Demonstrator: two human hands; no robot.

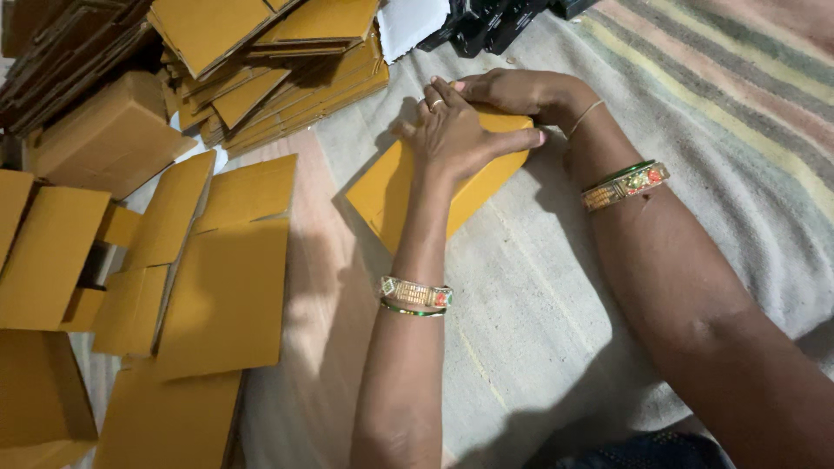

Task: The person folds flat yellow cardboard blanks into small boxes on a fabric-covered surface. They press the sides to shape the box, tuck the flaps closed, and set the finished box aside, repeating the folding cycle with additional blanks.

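Pale grey woven cloth (539, 295) covers the work surface, with a striped blanket (721, 78) in soft green, yellow and pink bands at the upper right; seen from above, two bare forearms reach up the middle of the view toward a yellow-brown cardboard box (391, 195) lying on the cloth, tilted so one corner points down and left. Left hand (456, 130) lies flat on top of the box, fingers spread wide and pressing down, a ring on one finger; right hand (521, 91) curls around the box's far upper edge, fingers bent against the cardboard, touching the left hand's fingertips. Each wrist wears gold and green bangles (415, 295); the right arm also carries a thin thread higher up by the hand. Left of the box, well apart from it, flat unfolded cardboard blanks (226, 295) overlap one another across the surface; a heaped stack of folded cardboard pieces (269, 52) fills the upper left, near the box's top corner; a few dark packages (486, 26) sit at the top edge, just beyond the right hand.
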